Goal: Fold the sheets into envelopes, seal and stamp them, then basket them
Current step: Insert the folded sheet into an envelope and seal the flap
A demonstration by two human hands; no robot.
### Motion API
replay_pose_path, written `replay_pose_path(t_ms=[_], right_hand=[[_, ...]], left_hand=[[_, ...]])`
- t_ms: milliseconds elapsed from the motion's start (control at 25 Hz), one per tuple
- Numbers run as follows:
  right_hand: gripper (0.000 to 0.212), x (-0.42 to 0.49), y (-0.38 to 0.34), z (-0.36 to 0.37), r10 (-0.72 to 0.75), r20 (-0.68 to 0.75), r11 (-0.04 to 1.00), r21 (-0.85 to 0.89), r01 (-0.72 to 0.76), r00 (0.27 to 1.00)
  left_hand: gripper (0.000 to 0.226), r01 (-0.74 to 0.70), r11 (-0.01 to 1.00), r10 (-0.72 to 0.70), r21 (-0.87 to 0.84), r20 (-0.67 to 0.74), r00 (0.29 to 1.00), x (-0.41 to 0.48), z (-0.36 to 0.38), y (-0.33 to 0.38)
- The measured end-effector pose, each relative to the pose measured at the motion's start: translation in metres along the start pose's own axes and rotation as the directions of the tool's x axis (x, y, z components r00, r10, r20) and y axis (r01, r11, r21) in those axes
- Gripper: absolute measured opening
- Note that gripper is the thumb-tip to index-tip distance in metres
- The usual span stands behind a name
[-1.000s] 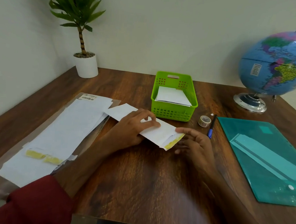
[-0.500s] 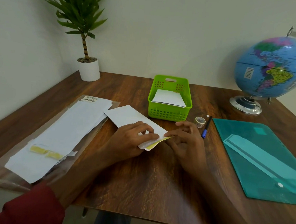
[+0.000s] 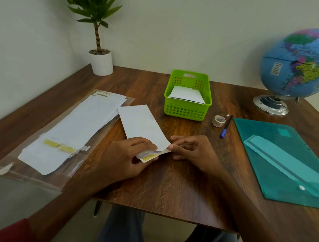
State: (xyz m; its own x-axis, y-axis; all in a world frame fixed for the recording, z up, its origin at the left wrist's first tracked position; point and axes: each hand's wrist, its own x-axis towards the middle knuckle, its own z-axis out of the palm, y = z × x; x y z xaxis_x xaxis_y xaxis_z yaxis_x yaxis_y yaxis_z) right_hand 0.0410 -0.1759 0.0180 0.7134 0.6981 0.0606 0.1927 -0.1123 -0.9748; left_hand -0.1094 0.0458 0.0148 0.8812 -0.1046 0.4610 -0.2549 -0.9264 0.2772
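Observation:
A long white envelope (image 3: 142, 124) lies on the wooden table, its near end lifted. My left hand (image 3: 127, 157) grips that end, fingers curled over the flap with its yellow adhesive strip (image 3: 149, 157). My right hand (image 3: 188, 151) pinches the flap's right corner between thumb and forefinger. A green basket (image 3: 186, 111) behind holds white envelopes (image 3: 187, 94). A pile of white envelopes (image 3: 73, 131) lies on clear plastic at the left. A roll of sticker tape (image 3: 218, 121) sits right of the basket.
A blue pen (image 3: 226, 126) lies beside the tape roll. A teal plastic folder (image 3: 286, 160) covers the right side. A globe (image 3: 300, 64) stands at the back right, a potted plant (image 3: 100, 31) at the back left. The table's front edge (image 3: 167, 214) is near my lap.
The envelope has swung from lying across to pointing away from me. My left hand slid to its near end, and my right hand closed in to pinch the flap corner.

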Motion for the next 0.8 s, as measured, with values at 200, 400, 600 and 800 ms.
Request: replay_pose_path(t_ms=[200, 400, 600, 800], right_hand=[[0.012, -0.001, 0.003, -0.001, -0.098, 0.061, 0.986, -0.133, 0.106, 0.993], [0.009, -0.002, 0.004, 0.0, -0.124, 0.062, 0.958, -0.252, 0.136, 0.99], [0.012, -0.001, 0.002, 0.005, -0.098, 0.048, 0.948, -0.298, 0.108, 0.994], [0.014, 0.0, 0.004, 0.003, 0.013, 0.0, 0.986, -0.167, -0.013, 1.0]], left_hand=[[0.038, 0.023, 1.0, -0.023, -0.004, -0.024, 0.999, -0.011, 0.002, 0.01], [0.031, 0.033, 0.997, -0.03, 0.072, -0.04, 0.999, -0.015, 0.008, 0.0], [0.029, 0.212, 0.977, -0.212, -0.026, -0.008, 0.977, -0.014, 0.003, 0.006], [0.026, 0.393, 0.917, -0.393, -0.075, 0.005, 0.919, -0.01, 0.003, 0.009]])
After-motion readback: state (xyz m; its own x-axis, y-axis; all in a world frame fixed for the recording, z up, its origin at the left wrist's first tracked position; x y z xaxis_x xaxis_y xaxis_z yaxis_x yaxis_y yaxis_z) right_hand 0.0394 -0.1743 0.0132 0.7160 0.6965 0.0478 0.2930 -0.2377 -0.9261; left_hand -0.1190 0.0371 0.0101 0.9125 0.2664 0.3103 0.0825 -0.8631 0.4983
